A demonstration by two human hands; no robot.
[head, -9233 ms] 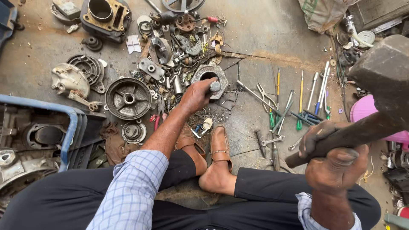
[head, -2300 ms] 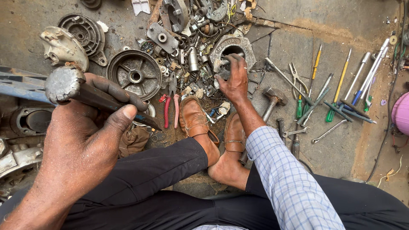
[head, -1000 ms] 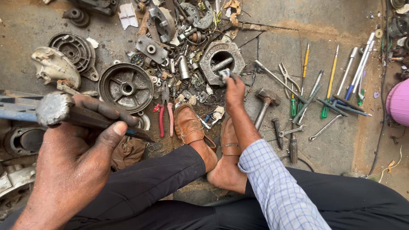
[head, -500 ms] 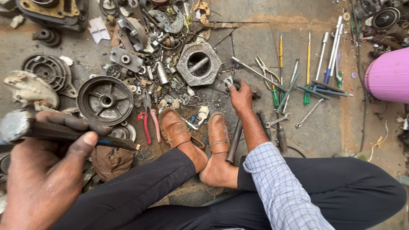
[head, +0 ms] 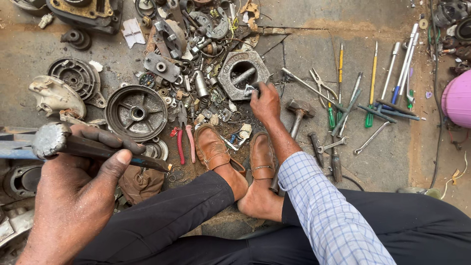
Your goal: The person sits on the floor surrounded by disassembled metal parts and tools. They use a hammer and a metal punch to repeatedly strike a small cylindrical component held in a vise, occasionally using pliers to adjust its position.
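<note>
1. The steel chisel bar (head: 93, 147) sits in my left hand (head: 73, 196), close to my face at the lower left, its flat battered head pointing left and its dark shaft running right and slightly down towards a blue-tinted tip.
2. My left hand is wrapped round the bar, fingers curled over the top and the thumb laid along the near side of the shaft.
3. My right hand (head: 265, 103) is stretched out in front of me, past my brown shoes (head: 235, 152), with the checked sleeve (head: 328, 206) pushed back above the wrist.
4. Its fingertips are bunched together on the near edge of the grey octagonal metal block (head: 243, 73), which lies flat on the concrete floor (head: 314, 54) with a short pin across its round bore. I cannot tell whether they pinch something small there or only press on the rim.
5. Just right of that hand lies a small hammer (head: 299, 113), head away from me.
6. Further right, screwdrivers and spanners (head: 373, 98) are spread out in a fan, well apart from both hands.
7. Left of the block is a heap of small metal parts (head: 196, 83), a round ribbed brake drum (head: 136, 113), and red-handled pliers (head: 182, 145) just beside my left shoe.
</note>
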